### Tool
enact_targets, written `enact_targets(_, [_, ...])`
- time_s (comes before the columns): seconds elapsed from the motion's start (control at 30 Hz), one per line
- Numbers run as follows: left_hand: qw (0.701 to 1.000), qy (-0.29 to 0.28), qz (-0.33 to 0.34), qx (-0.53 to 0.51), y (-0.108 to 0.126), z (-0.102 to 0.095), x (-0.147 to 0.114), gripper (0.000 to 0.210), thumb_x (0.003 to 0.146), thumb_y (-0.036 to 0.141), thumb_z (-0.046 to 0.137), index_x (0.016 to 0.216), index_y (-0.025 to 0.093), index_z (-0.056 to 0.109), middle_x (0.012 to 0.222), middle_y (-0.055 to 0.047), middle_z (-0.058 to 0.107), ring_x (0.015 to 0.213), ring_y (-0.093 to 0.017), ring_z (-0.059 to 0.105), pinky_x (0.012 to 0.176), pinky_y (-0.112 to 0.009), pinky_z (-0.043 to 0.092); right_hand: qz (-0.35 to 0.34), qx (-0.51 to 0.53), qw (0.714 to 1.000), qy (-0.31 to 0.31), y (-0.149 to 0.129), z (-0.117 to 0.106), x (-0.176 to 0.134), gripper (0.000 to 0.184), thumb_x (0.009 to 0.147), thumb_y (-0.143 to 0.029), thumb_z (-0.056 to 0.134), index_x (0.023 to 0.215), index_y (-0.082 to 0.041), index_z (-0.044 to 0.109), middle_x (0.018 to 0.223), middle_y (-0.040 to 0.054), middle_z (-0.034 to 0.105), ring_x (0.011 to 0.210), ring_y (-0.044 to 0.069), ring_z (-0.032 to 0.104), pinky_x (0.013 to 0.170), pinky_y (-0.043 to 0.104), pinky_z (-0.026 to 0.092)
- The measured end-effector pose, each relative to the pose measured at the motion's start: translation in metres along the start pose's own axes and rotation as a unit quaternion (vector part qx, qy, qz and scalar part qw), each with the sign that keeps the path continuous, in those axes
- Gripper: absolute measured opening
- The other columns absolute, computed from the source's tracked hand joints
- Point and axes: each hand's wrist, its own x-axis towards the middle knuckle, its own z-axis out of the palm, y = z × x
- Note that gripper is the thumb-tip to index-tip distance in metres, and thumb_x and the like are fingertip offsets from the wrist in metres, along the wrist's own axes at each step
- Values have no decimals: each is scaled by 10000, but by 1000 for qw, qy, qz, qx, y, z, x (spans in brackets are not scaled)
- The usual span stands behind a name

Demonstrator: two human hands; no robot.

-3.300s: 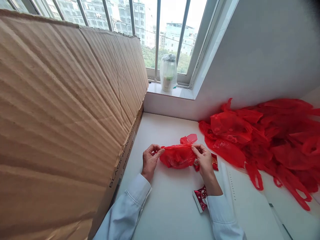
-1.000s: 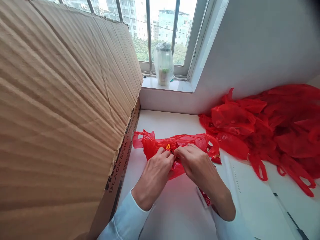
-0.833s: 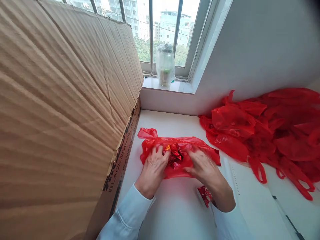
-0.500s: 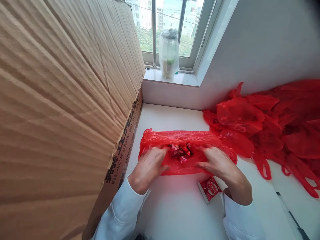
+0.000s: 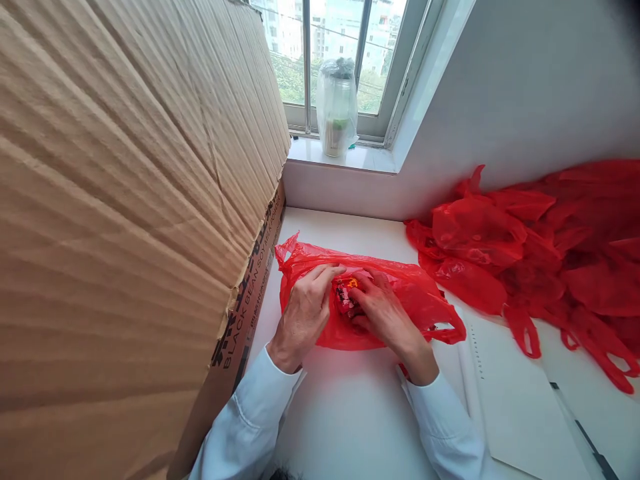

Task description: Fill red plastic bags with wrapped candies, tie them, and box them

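**A:** Start with what's closest. What do you see at the near edge?

**B:** Two white sleeves come up from the bottom over a white table (image 5: 350, 413). To the right of them lies a white sheet of paper (image 5: 515, 400), with a dark pen-like thing (image 5: 587, 437) just beyond its corner; it is too thin and cut off to name surely.

**A:** And the hands?

**B:** Both rest on a red plastic bag (image 5: 400, 293) that lies flat on the table, just beside the big carton. The left hand (image 5: 305, 313) lies palm down on the bag's left part, fingers curved and narrowly spread, fingertips pressing the film. The right hand (image 5: 383, 313) comes in from the right, its fingers bent and close together, touching a small cluster of red wrapped sweets (image 5: 345, 297) that shows between the two hands. Whether the fingers pinch the sweets through the plastic or merely press on them, I cannot tell.

**A:** What's on the left?

**B:** A large cardboard box (image 5: 125, 220), its creased flap filling that whole side, with black lettering along its lower edge.

**A:** Farther off?

**B:** A heap of more red bags (image 5: 550, 240) on the right, against the grey wall, near the held bag's right end. Beyond the table, on the windowsill (image 5: 367, 159), stands a jar wrapped in clear plastic (image 5: 337, 110), with the window (image 5: 350, 40) behind it.
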Motion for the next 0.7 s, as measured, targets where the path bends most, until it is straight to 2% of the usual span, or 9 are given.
enact_targets(0.1, [1000,-6,1,-3,0,0,1,457,813,-15,370,1109,206,639,1097,-24,683,1065,-157,622,972,-319,492,4,125,992,-20,3,-15,-2,149,792,-195,660,936,-201,624,1060,60,657,1070,257,555,885,398,479])
enact_targets(0.2, [1000,-10,-6,-2,0,1,1,455,823,-21,367,1123,200,630,1108,-34,673,1066,-164,616,958,-326,494,54,226,973,6,12,-35,-9,217,867,-317,602,1060,-223,622,991,20,694,911,201,631,812,333,491])
enact_targets(0.3, [1000,-14,-11,-4,0,0,-1,497,811,-56,350,1161,191,602,1122,-39,660,1076,-157,607,950,-319,493,120,233,963,64,24,-48,-16,322,871,-425,594,1120,-223,629,1019,28,710,926,206,648,822,316,475])
enact_targets(0.4, [1000,-21,-11,-6,1,-1,-3,502,818,-69,351,1184,183,583,1124,-36,652,1069,-141,604,945,-295,489,153,218,960,84,31,-51,-18,355,883,-478,566,1116,-221,643,1026,35,716,924,205,651,812,302,465])
enact_targets(0.6, [999,-18,-29,-9,4,-1,-2,541,824,-81,348,1253,185,542,1202,-41,615,1126,-138,570,987,-287,458,110,237,965,22,14,-48,-13,294,904,-436,547,1095,-234,644,982,18,714,857,185,658,764,283,470])
enact_targets(0.7, [999,-21,-37,-10,5,-1,-3,586,807,-91,337,1299,182,501,1224,-44,603,1141,-139,562,998,-287,447,51,265,962,-35,2,-43,-10,353,892,-402,573,1215,-260,590,1053,18,693,918,180,648,773,271,478])
